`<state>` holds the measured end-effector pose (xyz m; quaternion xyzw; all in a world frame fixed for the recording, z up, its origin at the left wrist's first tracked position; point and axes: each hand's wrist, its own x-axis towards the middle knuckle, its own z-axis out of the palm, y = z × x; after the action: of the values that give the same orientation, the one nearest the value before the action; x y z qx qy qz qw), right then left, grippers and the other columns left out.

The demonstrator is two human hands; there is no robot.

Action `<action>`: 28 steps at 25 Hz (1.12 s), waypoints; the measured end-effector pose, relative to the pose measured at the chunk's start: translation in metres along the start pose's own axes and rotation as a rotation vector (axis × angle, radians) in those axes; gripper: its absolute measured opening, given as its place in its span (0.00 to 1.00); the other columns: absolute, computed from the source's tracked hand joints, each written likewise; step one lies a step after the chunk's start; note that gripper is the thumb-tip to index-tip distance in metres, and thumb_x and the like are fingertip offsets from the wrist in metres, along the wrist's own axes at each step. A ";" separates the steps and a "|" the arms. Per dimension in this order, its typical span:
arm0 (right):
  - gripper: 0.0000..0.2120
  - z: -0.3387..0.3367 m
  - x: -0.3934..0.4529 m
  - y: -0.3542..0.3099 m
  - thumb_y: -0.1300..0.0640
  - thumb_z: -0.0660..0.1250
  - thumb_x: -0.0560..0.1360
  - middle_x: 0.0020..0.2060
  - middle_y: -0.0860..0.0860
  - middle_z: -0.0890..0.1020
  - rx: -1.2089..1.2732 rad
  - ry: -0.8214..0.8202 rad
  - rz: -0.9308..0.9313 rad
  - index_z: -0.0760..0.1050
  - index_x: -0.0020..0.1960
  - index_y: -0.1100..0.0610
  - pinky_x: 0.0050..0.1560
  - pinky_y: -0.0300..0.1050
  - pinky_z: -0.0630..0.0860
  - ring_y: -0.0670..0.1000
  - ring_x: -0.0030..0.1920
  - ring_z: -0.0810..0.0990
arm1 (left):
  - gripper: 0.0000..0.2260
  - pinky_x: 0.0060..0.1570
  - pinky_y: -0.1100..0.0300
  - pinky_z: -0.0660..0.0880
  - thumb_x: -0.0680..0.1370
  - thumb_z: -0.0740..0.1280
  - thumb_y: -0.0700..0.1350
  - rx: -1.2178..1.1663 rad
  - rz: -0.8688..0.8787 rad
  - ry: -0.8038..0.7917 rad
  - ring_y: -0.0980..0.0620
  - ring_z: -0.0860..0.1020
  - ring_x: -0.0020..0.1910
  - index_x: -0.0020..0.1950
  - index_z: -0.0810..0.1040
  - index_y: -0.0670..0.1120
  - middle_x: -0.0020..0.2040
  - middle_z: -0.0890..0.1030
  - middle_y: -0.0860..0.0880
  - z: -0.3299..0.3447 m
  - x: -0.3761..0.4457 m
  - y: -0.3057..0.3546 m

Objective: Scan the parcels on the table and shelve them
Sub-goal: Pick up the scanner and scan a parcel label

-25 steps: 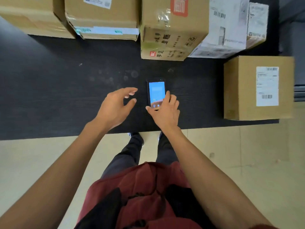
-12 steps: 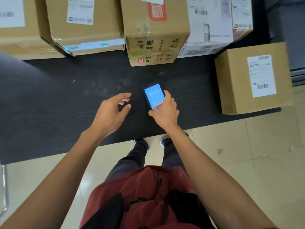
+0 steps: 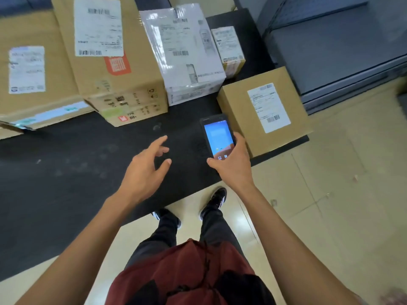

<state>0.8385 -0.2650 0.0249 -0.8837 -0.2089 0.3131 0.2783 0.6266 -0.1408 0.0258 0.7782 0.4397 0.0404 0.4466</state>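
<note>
Now my right hand (image 3: 233, 164) grips the scanner (image 3: 218, 137) by its low end only; it may slip. The left hand (image 3: 145, 172) is spread, empty. The nearest parcel (image 3: 264, 111) sits just beyond the scanner.

You are standing on a pale cream tiled floor (image 3: 343, 194) whose glossy surface throws back soft glare near your feet. Before you runs a black table (image 3: 66, 183) with a matte, faintly smudged top, its edge cutting diagonally across the view. Grey metal shelving (image 3: 334, 51) stands at your upper right, just beside the table's far corner.
</note>
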 end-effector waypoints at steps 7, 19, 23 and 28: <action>0.44 -0.114 0.010 0.042 0.50 0.81 0.63 0.57 0.46 0.71 -0.029 0.101 -0.009 0.59 0.72 0.48 0.54 0.54 0.82 0.50 0.59 0.74 | 0.23 0.71 0.45 0.70 0.81 0.68 0.47 0.189 0.290 -0.063 0.51 0.62 0.77 0.76 0.70 0.50 0.77 0.67 0.51 0.085 0.047 0.100; 0.32 -0.218 0.031 0.096 0.49 0.77 0.62 0.52 0.50 0.78 -0.258 -0.075 0.036 0.67 0.62 0.51 0.52 0.55 0.80 0.53 0.53 0.78 | 0.19 0.62 0.44 0.71 0.80 0.64 0.49 0.663 0.332 -0.251 0.43 0.57 0.77 0.71 0.73 0.47 0.78 0.61 0.45 0.189 0.073 0.163; 0.40 -0.217 0.029 0.100 0.50 0.76 0.64 0.55 0.51 0.77 -0.249 -0.098 0.081 0.63 0.72 0.54 0.53 0.51 0.77 0.53 0.58 0.76 | 0.25 0.64 0.43 0.69 0.80 0.64 0.50 0.742 0.367 -0.297 0.42 0.51 0.80 0.77 0.66 0.51 0.79 0.57 0.43 0.192 0.075 0.157; 0.42 -0.212 0.024 0.101 0.51 0.76 0.65 0.57 0.52 0.76 -0.289 -0.114 0.117 0.61 0.73 0.55 0.54 0.52 0.77 0.54 0.59 0.75 | 0.28 0.65 0.41 0.69 0.79 0.65 0.50 0.781 0.378 -0.330 0.42 0.50 0.80 0.79 0.63 0.52 0.80 0.56 0.43 0.191 0.075 0.153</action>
<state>1.0177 -0.4054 0.0893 -0.9059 -0.2153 0.3452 0.1174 0.8583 -0.2457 -0.0011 0.9506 0.1954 -0.1720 0.1689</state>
